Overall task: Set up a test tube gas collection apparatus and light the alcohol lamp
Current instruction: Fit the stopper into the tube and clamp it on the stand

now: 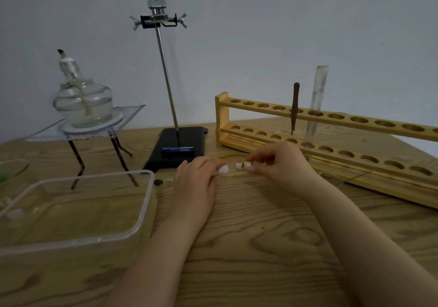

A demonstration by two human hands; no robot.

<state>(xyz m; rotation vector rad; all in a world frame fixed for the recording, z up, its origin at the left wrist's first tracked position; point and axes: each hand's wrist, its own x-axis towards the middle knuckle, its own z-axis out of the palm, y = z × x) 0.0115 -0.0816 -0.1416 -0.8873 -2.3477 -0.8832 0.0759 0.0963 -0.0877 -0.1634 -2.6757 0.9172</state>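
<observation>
My right hand [282,162] pinches a small glass test tube [241,165] held level just above the table, with a pale lump and a brown speck inside near its mouth. My left hand [199,178] holds a white cotton wad [223,169] at the tube's open end; whether they touch is unclear. The uncapped alcohol lamp [83,103] stands unlit on a wire gauze [123,119] over a tripod at the back left. Behind my hands rises the retort stand [166,69], its clamp [157,20] empty, with a blue matchbox [177,150] on its black base.
A wooden test tube rack [331,136] at the right holds an upright tube [315,107] and a brown tool [295,107]. A clear plastic tub [147,202] sits at the front left. A small black piece [158,182] lies beside it.
</observation>
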